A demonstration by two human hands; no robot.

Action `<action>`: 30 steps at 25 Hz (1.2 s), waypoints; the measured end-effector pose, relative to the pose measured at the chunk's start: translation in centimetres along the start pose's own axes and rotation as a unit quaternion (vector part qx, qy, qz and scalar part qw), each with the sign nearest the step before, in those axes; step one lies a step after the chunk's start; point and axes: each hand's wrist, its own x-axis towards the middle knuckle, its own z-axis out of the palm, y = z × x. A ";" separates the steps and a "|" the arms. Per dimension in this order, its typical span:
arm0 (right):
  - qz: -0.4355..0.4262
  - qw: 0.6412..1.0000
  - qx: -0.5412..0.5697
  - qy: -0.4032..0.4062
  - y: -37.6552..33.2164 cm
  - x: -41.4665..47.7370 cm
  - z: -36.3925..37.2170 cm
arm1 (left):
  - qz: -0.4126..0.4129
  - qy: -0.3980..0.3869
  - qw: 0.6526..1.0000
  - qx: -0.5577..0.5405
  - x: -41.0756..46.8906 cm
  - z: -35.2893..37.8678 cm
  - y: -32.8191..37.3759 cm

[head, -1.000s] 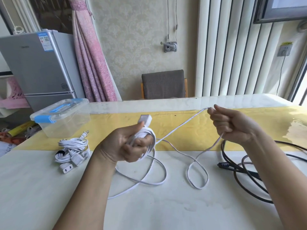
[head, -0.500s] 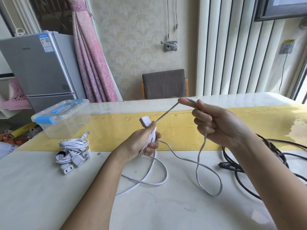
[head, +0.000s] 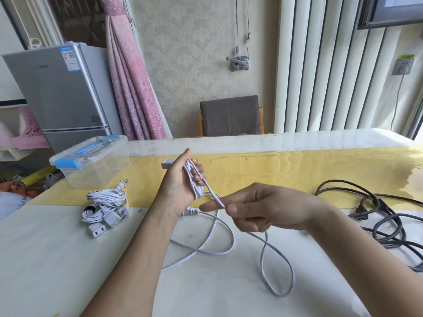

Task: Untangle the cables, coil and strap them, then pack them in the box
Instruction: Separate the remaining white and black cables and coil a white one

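The right hand [head: 263,209] has dropped from above the left hand [head: 175,183] to frame centre. It pinches the thin white flat cable [head: 190,179] to feed another turn onto the coil. The left fingers curl around that coil, keeping it tidy, and slack loops lie lower centre.

The left hand [head: 180,179] is held upright, thumb pointed up and palm turned to the right, with its fingers curled round a coil of the white cable [head: 191,180]. The right hand [head: 258,209] is reached across towards the left wrist, and a strand of the same cable is pinched between its thumb and forefinger. Both forearms are bare and extended from the lower edge.
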 end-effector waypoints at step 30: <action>0.053 0.944 0.077 0.317 2.9 -2.7 -6.2 | -0.306 -0.474 0.822 0.075 -2.2 -1.7 0.8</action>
